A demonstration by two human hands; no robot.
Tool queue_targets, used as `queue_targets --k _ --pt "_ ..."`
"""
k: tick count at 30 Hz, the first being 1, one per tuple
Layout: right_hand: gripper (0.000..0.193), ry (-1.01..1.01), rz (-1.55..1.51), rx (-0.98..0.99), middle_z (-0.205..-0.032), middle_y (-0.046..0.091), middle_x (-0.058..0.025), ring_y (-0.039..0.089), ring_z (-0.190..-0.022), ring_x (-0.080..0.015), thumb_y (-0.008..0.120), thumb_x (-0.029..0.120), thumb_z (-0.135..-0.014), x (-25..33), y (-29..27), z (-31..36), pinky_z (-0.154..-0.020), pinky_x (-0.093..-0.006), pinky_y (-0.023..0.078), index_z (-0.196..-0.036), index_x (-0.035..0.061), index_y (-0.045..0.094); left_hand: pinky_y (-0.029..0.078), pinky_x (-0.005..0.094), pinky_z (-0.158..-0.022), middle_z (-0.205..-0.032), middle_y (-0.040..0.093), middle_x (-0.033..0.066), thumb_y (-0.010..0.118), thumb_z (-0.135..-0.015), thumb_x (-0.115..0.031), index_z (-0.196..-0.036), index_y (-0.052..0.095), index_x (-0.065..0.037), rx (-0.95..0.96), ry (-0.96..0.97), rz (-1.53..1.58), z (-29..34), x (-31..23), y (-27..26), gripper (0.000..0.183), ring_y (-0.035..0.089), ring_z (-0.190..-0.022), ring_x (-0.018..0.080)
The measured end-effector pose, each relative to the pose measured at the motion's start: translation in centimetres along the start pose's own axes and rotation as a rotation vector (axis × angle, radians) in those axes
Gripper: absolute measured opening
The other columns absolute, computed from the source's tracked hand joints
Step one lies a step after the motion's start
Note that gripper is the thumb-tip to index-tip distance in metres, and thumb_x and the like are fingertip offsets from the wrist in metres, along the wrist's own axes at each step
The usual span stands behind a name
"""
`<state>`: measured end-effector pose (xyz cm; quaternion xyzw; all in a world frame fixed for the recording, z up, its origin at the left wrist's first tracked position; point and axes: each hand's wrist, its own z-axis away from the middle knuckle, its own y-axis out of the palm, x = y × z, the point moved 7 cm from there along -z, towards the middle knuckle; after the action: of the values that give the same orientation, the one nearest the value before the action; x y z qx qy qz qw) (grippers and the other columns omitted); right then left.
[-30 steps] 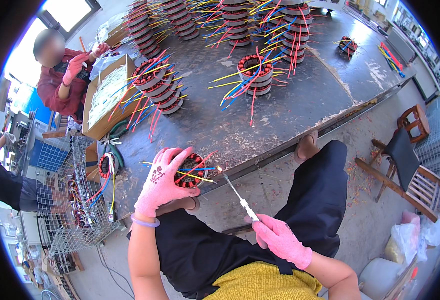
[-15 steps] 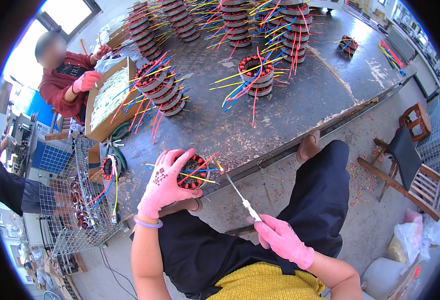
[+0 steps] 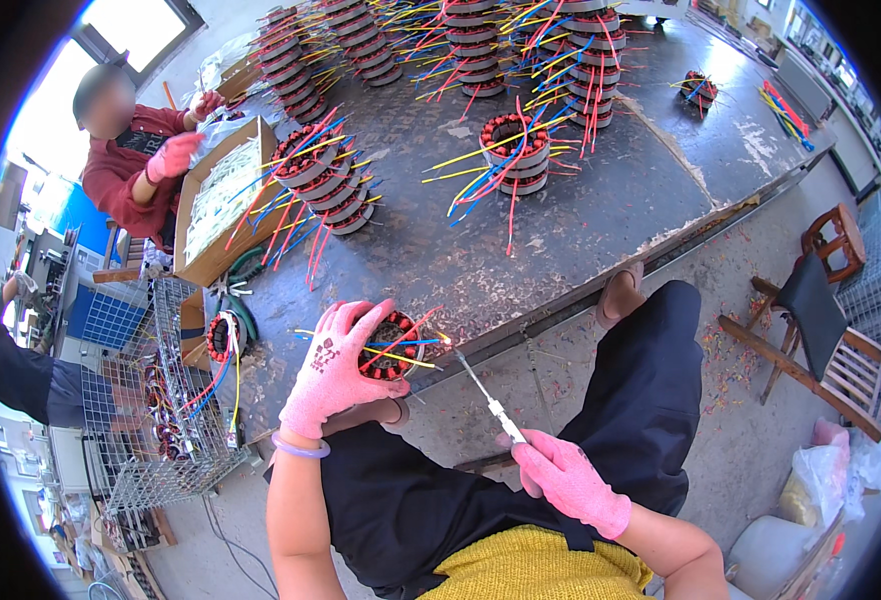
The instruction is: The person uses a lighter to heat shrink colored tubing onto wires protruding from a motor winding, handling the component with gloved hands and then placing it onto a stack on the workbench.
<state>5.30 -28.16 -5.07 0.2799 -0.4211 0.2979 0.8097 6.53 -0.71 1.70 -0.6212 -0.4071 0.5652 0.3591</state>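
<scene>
A pink-gloved left hand of mine is closed around a motor stator at the table's near edge. Red, blue and yellow leads stick out of the stator to the right. My right hand, in a matching glove, grips the white handle of a slim long-stemmed lighter. Its metal stem points up and left, and a small orange flame burns at the tip beside the lead ends. Whether the flame touches a lead, I cannot tell. The stator's left side is hidden by my fingers.
Stacked stators and a shorter stack stand on the dark table. A box of white pieces is at the left, near a gloved co-worker. A wire basket stands lower left; a wooden chair is at the right.
The view has shifted very slightly. My hands, the stator and the lighter keep nearly the same places, with the flame still at the lead ends. The co-worker's near hand has moved a little.
</scene>
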Motion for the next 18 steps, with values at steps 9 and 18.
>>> queue_targets --k 9,18 --pt "0.034 0.017 0.012 -0.011 -0.068 0.050 0.0002 0.047 -0.059 -0.0070 0.047 0.024 -0.105 0.35 0.01 0.17 -0.057 -0.0266 0.041 -0.125 -0.0013 0.059 0.038 0.0473 -0.108 -0.128 0.055 0.0167 0.090 -0.053 -0.034 -0.138 0.054 -0.008 -0.003 0.006 -0.005 0.00 -0.07 -0.02 0.095 0.050 -0.120 0.0385" --pt "0.035 -0.004 0.045 -0.010 -0.066 0.050 -0.0008 0.048 -0.058 -0.0082 0.047 0.024 -0.105 0.41 0.04 0.07 -0.057 -0.0277 0.041 -0.125 -0.0014 0.059 0.039 0.0447 -0.108 -0.131 0.053 0.0176 0.091 -0.051 -0.028 -0.140 0.052 -0.005 0.026 -0.003 -0.023 0.00 -0.02 0.04 0.100 0.050 -0.123 0.0373"
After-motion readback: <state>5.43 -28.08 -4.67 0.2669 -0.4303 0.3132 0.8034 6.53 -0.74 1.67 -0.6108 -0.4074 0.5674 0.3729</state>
